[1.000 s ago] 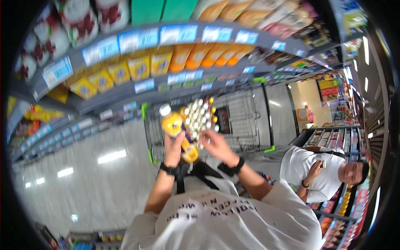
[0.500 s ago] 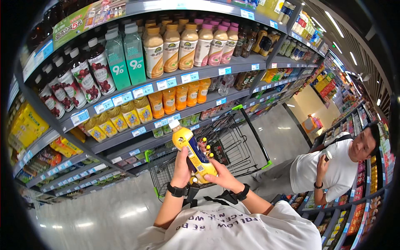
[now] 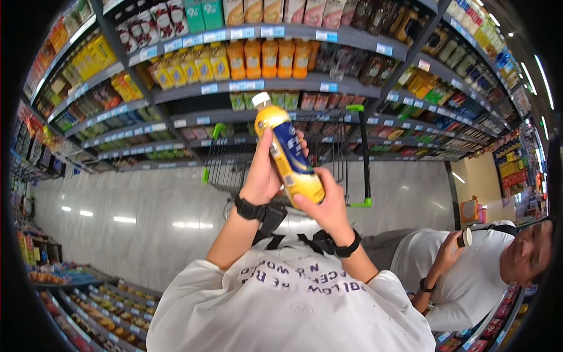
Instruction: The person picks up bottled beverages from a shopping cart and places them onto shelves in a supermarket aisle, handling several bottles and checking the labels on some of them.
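A yellow drink bottle (image 3: pixel 285 155) with a white cap and a dark blue label panel is tilted in front of me, its cap up and to the left. Wrapped round its left side, my left hand (image 3: pixel 263 173) holds it with the thumb along the label. My right hand (image 3: pixel 326 202) grips the bottle near its base, thumb across the lower front. Some fingers are hidden behind the bottle. Just beyond it stands a black wire shopping cart (image 3: pixel 234 155) with green corner pieces, partly covered by my hands.
Drink shelves (image 3: pixel 205 88) stretch across the far side, holding orange bottles (image 3: pixel 270 58) and yellow bottles (image 3: pixel 203 61). Another person (image 3: pixel 460 270) in a white shirt stands close on my right, holding a cup (image 3: pixel 464 237). More shelves (image 3: pixel 105 311) stand at the lower left, past the shiny floor (image 3: pixel 135 202).
My view has turned and dipped, so the shelves sit higher and more level. The bottle has rotated, showing more of its blue label. Both hands still hold it.
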`<state>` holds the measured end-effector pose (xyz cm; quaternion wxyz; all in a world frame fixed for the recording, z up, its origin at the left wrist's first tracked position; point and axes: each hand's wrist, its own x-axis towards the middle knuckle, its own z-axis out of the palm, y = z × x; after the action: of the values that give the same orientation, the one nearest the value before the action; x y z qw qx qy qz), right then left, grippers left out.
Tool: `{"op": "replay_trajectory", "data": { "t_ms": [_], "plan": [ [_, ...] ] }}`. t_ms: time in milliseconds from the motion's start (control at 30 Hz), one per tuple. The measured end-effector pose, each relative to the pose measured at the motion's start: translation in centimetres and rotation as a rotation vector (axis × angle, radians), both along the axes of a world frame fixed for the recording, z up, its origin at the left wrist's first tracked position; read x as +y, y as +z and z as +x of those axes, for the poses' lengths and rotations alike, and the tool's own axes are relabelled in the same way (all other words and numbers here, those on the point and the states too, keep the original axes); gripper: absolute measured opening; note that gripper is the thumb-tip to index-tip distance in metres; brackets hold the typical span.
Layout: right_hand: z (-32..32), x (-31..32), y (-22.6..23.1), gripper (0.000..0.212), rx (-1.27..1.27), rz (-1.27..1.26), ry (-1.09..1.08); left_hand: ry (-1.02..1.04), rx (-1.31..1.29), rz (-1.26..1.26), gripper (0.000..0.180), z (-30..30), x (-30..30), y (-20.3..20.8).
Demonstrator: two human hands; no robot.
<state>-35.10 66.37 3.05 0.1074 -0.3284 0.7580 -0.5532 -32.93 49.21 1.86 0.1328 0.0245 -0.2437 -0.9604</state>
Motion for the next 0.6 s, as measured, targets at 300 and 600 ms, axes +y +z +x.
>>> {"op": "replay_trajectory", "data": {
  "t_ms": [300, 600],
  "plan": [
    [2.6, 9.1, -1.9, 0.046, -0.758, -0.31, 0.301, -0.013, -0.054, 0.047, 0.064, 3.0, 8.1, 0.3],
    [7.9, 11.2, -5.4, 0.047, -0.478, -0.227, 0.198, -0.095, -0.083, -0.114, 0.059, 7.0, 9.7, -0.9]
  ]
}}
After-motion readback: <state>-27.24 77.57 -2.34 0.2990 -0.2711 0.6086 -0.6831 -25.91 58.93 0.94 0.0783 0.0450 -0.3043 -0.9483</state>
